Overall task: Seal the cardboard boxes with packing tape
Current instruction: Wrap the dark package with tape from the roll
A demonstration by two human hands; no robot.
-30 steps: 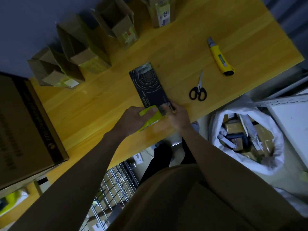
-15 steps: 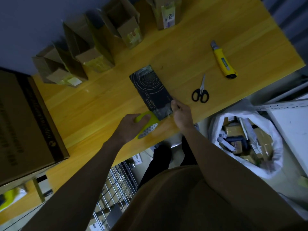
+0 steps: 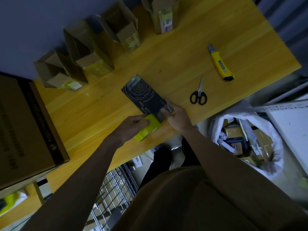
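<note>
From my remote seat I see the flat black box (image 3: 144, 97) lying near the front edge of the yellow wooden desk (image 3: 183, 52), its printed top of pale concentric rings facing up. My left hand (image 3: 131, 129) has its fingers wrapped round a bright yellow tape dispenser (image 3: 147, 129) set against the box's near end, and my right hand (image 3: 179, 117) pinches that same end at its corner, fingers curled onto what looks like glossy clear tape there, though the light is dim and I cannot be sure where the tape's edge runs. I judge the box light and fairly stiff, with a smooth printed skin that would slide on the varnished wood unless it is pinned, so the safe hold is flat pressure on the top close to the end being sealed, never on the thin edges, which would crush. The tape will be slick on one face and grabby on the other, apt to wrinkle if pulled slack. Well apart to the right lie black-handled scissors (image 3: 198, 95) and a yellow utility knife (image 3: 220, 64); along the far edge stand open brown cardboard cartons (image 3: 80, 64), matte and creased, flaps up.
</note>
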